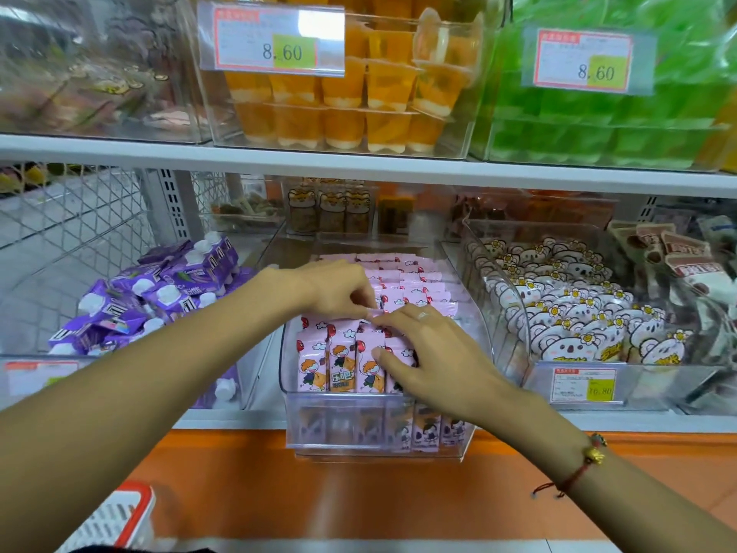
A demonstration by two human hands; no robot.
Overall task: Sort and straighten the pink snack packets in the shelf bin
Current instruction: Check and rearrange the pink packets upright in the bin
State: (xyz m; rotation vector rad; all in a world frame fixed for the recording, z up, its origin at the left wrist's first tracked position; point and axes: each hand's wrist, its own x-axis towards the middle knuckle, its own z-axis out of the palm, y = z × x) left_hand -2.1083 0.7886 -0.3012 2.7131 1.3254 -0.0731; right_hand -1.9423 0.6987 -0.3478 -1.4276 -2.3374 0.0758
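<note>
Pink snack packets (343, 355) with a cartoon child and red balloon stand upright in rows inside a clear plastic shelf bin (375, 433). More pink packets (410, 281) fill the bin behind the front row. My left hand (339, 289) reaches in from the left, its fingertips pinching the top edges of packets behind the front row. My right hand (430, 349) lies over the right side of the front row, fingers spread on the packet tops and thumb pressing a packet face. The packets under that hand are hidden.
A bin of purple pouches (159, 297) stands to the left, a bin of white koala packets (574, 313) to the right. Orange jelly cups (339, 105) and green packs (606, 125) fill the shelf above. An orange ledge (359, 492) runs below; a white-and-red basket (115, 520) is at bottom left.
</note>
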